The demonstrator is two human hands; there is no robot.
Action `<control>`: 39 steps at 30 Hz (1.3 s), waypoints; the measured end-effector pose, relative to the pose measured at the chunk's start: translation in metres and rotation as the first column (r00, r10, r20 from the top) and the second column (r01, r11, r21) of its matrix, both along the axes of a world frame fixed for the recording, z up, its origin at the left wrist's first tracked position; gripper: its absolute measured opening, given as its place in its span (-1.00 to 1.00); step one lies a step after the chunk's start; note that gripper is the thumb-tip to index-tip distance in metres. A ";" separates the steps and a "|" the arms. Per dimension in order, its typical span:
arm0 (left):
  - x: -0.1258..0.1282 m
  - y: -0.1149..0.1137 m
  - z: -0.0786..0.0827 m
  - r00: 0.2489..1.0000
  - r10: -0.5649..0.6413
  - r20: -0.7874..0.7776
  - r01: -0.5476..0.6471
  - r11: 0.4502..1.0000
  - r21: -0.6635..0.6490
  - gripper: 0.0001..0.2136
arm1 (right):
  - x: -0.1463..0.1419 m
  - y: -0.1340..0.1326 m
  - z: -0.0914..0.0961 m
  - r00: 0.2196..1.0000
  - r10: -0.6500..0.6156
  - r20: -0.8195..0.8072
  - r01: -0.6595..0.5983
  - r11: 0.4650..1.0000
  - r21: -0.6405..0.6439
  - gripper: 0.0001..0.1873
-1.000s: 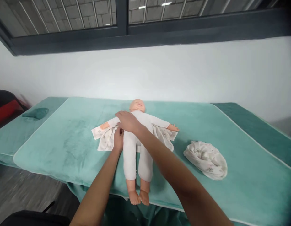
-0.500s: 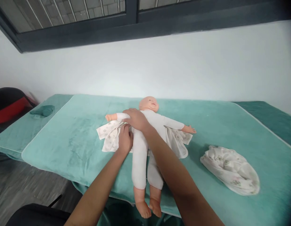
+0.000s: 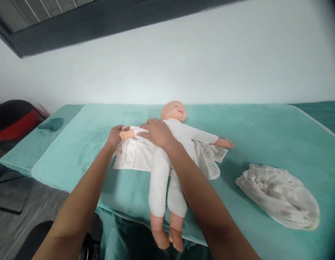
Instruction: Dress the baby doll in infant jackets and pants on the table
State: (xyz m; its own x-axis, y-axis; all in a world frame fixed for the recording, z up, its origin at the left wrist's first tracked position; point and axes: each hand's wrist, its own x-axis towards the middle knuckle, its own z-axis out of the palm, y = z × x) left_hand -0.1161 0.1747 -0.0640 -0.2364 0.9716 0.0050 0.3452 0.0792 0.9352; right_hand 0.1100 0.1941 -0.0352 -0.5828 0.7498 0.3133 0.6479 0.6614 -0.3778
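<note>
A baby doll (image 3: 159,173) in a white bodysuit lies on its back, arms spread and feet over the bed's near edge. Beneath its torso a white printed baby shirt (image 3: 133,153) is spread out on both sides. My left hand (image 3: 115,139) is closed on the shirt's left part, beside the doll's small hand; its fingertips are partly hidden. Across the doll's upper arm and shoulder lies my right hand (image 3: 158,134), its thumb and fingers around the white sleeve of that arm.
On the right of the green-covered bed (image 3: 265,137) rests a bundled white printed cloth (image 3: 279,195). A black and red chair (image 3: 18,122) stands at the far left. Behind the bed rises a white wall (image 3: 167,68) below a dark window frame (image 3: 115,21).
My left hand has moved left and away from the doll's side, drawing the shirt's left part out flatter. My right hand stays at the doll's arm. The view has shifted slightly.
</note>
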 end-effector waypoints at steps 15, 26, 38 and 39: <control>0.110 -0.031 0.050 0.887 -0.073 0.456 0.018 0.992 0.125 -0.78 | 0.013 -0.009 -0.004 0.956 -0.040 -0.292 0.080 0.988 0.129 -0.73; 0.096 -0.016 0.040 0.966 0.072 0.246 -0.104 0.988 0.117 -0.84 | 0.140 -0.007 -0.043 0.789 -0.614 -0.006 0.577 0.745 -0.335 -0.45; 0.120 0.028 0.045 0.998 -0.008 0.062 0.001 0.994 0.112 -0.81 | 0.104 -0.008 -0.061 0.765 -0.237 -0.599 -0.060 0.900 -0.432 -0.33; 0.120 0.029 0.047 0.998 -0.010 0.066 0.003 0.995 0.096 -0.80 | 0.102 -0.008 -0.065 0.767 -0.222 -0.602 -0.095 0.888 -0.450 -0.29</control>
State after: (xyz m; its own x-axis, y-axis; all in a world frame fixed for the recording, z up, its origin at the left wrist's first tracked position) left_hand 0.0038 0.2040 -0.0167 -0.2330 0.9690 0.0823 0.2820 -0.0137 0.9593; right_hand 0.2121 0.1863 -0.1001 -0.3197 0.9216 0.2203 0.1944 0.2914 -0.9366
